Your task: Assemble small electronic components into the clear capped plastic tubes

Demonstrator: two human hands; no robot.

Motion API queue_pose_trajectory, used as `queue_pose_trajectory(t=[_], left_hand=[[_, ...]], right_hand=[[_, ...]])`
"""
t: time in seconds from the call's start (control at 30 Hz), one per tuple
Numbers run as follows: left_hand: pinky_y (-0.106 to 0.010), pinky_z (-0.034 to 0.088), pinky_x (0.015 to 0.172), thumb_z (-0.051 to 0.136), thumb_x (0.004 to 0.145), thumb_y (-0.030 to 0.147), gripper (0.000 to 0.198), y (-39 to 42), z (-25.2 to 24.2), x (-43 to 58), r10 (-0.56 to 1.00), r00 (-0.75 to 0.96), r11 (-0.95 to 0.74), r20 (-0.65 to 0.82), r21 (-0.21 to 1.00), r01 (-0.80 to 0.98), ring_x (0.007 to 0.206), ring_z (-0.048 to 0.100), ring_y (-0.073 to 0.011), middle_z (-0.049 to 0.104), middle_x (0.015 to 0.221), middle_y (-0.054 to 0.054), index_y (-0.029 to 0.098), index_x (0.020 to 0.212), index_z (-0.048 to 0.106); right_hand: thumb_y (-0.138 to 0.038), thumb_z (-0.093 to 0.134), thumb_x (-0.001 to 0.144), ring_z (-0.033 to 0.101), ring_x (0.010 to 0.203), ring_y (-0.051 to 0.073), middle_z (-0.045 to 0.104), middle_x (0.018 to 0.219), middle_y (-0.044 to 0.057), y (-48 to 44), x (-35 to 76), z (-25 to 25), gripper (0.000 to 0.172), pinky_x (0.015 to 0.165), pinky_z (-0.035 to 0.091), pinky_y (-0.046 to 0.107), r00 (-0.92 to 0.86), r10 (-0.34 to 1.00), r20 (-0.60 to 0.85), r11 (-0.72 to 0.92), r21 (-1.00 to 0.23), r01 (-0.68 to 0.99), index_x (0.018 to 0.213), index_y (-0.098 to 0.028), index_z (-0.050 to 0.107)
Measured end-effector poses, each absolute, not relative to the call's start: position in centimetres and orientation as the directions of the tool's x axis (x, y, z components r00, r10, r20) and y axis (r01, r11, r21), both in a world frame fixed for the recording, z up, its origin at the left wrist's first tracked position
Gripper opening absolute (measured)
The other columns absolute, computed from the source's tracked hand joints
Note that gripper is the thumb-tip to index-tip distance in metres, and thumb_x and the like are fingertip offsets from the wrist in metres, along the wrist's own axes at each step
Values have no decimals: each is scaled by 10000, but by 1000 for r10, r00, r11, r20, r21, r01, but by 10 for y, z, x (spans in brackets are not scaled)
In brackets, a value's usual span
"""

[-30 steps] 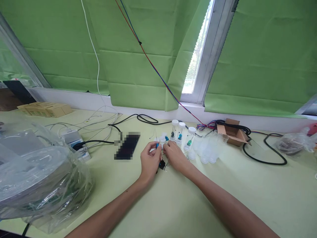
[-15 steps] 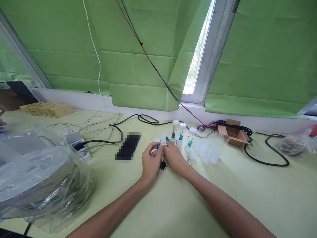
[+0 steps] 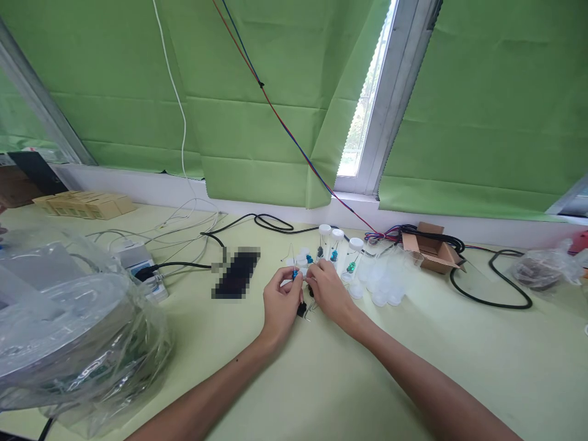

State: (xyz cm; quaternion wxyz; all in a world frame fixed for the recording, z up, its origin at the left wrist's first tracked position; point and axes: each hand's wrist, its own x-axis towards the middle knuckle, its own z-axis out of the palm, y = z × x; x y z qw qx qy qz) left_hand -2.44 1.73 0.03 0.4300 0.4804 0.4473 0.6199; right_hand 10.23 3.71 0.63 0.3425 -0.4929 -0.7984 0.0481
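My left hand pinches a small blue part with thin wire leads, its leads pointing up. Close beside it, my right hand has its fingertips pressed together; what they hold, if anything, is hidden. Below the fingers a small black part with bent metal wires lies on the table. Another small blue part sits just beyond my hands. Three clear vials with white caps stand behind my right hand, among them one with a green part inside and one with a blue part.
Several translucent caps or cups lie right of the vials, near an open cardboard box. A dark, pixelated flat object lies left of my hands. A plastic-wrapped reel fills the left side. Black cable loops at right.
My right hand has shifted slightly right, away from my left fingers, uncovering more of the area between them. My left hand keeps its pinch on the blue part.
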Motion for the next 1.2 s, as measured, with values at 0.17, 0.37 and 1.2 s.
queue_pose_trajectory(t=[0.17,0.37,1.2], left_hand=[[-181,302,372,690,786,398,285,8,-3,-15,982,-78,-182,174,976,-118,419,460,-29,553,837,14,186,952,595],[-185,320,382,699,778,393,278,-10,-10,1,986,140,-65,89,984,-165,418,461,-46,550,729,28,181,928,601],[-222,461,454,696,763,522,391,-14,-7,5,926,370,209,-74,917,-339,489,619,-129,573,629,19,154,812,576]], right_hand=[[-132,482,937,536,777,171,531,902,43,14,122,8,131,699,462,294,-87,797,598,544,-647,534,856,-194,565],[-181,493,952,533,785,172,523,866,32,-15,140,-6,120,671,459,293,10,779,627,562,-704,435,857,-207,562],[-233,497,961,541,793,183,537,863,42,-22,142,-22,142,653,489,312,-18,812,584,545,-746,384,844,-218,576]])
